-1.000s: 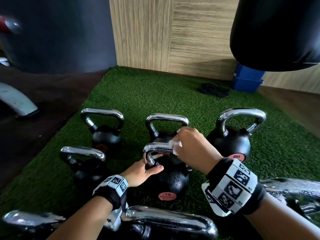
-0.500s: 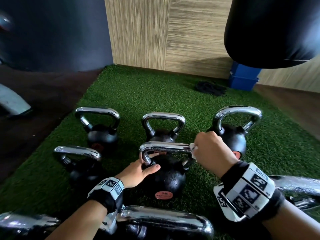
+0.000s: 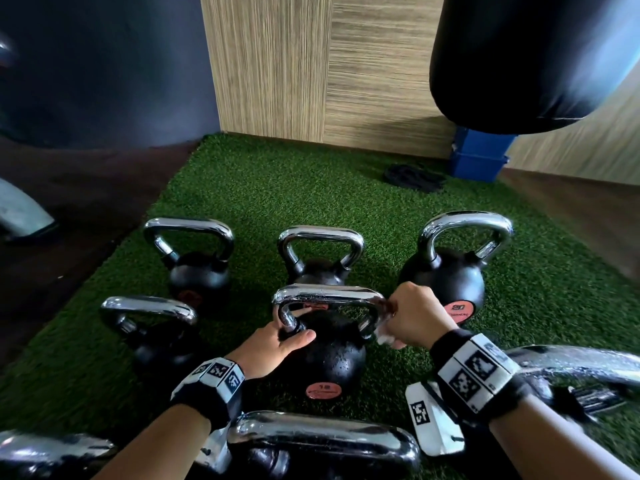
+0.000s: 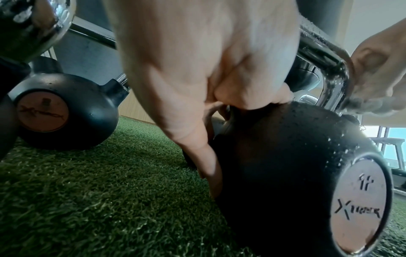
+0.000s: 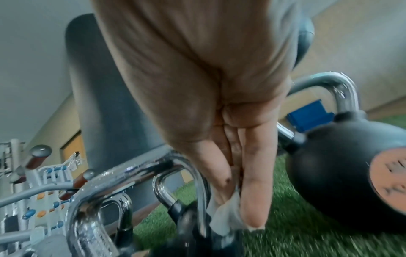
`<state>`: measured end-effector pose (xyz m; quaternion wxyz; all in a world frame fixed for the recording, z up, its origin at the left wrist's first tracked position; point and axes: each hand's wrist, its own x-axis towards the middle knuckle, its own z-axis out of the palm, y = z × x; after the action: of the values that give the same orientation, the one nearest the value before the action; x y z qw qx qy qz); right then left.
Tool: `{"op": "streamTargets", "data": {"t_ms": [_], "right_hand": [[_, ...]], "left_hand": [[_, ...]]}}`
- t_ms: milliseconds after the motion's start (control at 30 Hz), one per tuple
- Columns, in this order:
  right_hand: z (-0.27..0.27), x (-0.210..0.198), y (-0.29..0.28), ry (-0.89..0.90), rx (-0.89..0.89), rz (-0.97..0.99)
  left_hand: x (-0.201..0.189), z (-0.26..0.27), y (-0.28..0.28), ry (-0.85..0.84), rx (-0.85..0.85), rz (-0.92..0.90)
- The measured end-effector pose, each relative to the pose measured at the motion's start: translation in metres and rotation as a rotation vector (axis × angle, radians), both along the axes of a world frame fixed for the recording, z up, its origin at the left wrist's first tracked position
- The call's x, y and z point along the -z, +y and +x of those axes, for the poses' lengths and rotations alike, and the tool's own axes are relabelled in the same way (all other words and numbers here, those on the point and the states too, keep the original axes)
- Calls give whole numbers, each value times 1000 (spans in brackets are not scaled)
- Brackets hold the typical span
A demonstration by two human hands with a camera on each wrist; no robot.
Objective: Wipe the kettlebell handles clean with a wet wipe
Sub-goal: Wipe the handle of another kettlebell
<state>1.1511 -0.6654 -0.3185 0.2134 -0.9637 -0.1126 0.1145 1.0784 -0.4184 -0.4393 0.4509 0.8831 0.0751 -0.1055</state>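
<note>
Kettlebell handle (image 3: 327,296): chrome, middle bell of the near row, on green turf (image 3: 277,188). Left hand (image 3: 277,344) curled round the left upright, steadying. Right hand (image 3: 412,315) pinches the wet wipe (image 5: 228,215) against the right upright. Advice: wrap the wipe fully round the bar, draw downward to the base, keeping the bell braced.

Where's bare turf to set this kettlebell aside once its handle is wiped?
Free turf lies beyond the back row of kettlebells, up to the wood wall, left of the black bundle. More lies right of the 20 kettlebell. Around the kettlebell being wiped and toward the person it is crowded.
</note>
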Motion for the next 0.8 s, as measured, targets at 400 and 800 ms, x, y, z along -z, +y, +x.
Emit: {"op": "streamTargets", "data": {"t_ms": [400,800], "right_hand": [[-6,6,-1,-35,3,-98],[-24,-88,16,-380,-379,456]], "left_hand": [[-30,-2,23,112,164,123],[-162,3,3,-239,-173,-580]]}}
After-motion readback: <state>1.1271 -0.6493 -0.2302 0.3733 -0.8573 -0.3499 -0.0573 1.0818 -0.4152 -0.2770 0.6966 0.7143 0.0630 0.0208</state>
